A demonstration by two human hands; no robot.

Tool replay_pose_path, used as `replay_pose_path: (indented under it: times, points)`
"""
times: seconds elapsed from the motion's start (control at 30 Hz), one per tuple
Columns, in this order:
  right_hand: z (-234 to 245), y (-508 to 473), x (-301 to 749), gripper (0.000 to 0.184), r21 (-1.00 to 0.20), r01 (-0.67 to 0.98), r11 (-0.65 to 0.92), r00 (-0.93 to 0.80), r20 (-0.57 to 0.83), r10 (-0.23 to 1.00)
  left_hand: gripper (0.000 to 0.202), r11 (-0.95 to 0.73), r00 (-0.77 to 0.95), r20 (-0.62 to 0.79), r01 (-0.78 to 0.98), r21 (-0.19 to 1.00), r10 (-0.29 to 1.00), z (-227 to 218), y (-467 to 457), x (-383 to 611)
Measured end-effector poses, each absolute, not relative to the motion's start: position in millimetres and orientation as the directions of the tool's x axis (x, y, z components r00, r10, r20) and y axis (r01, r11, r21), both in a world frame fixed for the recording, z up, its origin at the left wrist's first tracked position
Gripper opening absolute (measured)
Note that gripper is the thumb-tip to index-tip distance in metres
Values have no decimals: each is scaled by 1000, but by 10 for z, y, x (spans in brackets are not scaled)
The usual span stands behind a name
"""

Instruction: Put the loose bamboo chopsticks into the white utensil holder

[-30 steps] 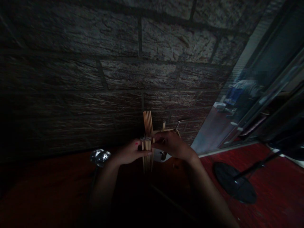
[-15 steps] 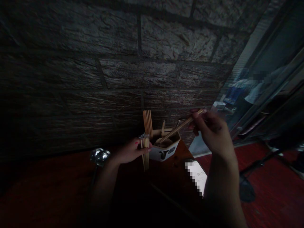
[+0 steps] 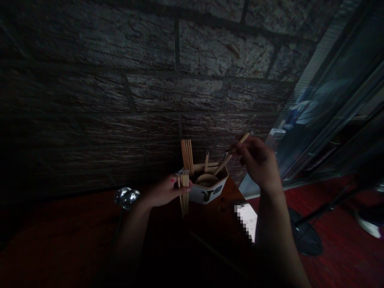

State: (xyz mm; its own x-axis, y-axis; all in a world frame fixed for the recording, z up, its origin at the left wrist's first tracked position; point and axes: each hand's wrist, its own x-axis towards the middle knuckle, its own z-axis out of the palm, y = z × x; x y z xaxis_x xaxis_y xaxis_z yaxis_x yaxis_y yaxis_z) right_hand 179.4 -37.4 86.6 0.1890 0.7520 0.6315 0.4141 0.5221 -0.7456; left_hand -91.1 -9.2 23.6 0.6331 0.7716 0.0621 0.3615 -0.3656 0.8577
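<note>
My left hand [image 3: 163, 192] is closed around a bundle of wooden chopsticks [image 3: 185, 182], held upright just left of a white utensil holder [image 3: 210, 189]. More chopsticks [image 3: 186, 154] stand in the holder's back left corner. My right hand [image 3: 256, 160] is raised to the right of the holder and pinches a pair of chopsticks [image 3: 229, 155] that slant down, their lower ends inside the holder.
The holder sits on a dark wooden table [image 3: 210, 224] against a brick wall [image 3: 150, 80]. A lit phone [image 3: 248, 220] lies by my right forearm. Two metal ladle bowls [image 3: 126, 197] stand at the left. A fan base [image 3: 306, 238] rests on the red floor.
My right hand left the bundle, rose to the right with a pair of chopsticks, and now tilts them steeper into the holder. My left hand has stayed in place.
</note>
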Motion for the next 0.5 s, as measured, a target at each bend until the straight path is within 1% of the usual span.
replay_pose_path:
  times: [0.1,0.17,0.27,0.4,0.5]
  points:
    - [862,-374,1781,30,-738,420,528,206,644,737,18,-366,639,70,345,864,766,215,-81,-908]
    - [824,-336,1755,30,-743,437,507,177,624,761,18,-370,642,72,342,864,763,211,-78,-905]
    - [720,-221,1691,27,-733,508,453,85,566,820,18,-378,639,70,359,853,766,221,-81,-902]
    - [596,-76,1631,22,-642,665,381,-60,463,884,18,-367,626,57,377,850,778,225,-85,-907]
    - [545,-26,1634,23,-644,686,338,-94,382,919,20,-369,632,70,356,859,772,219,-85,-910]
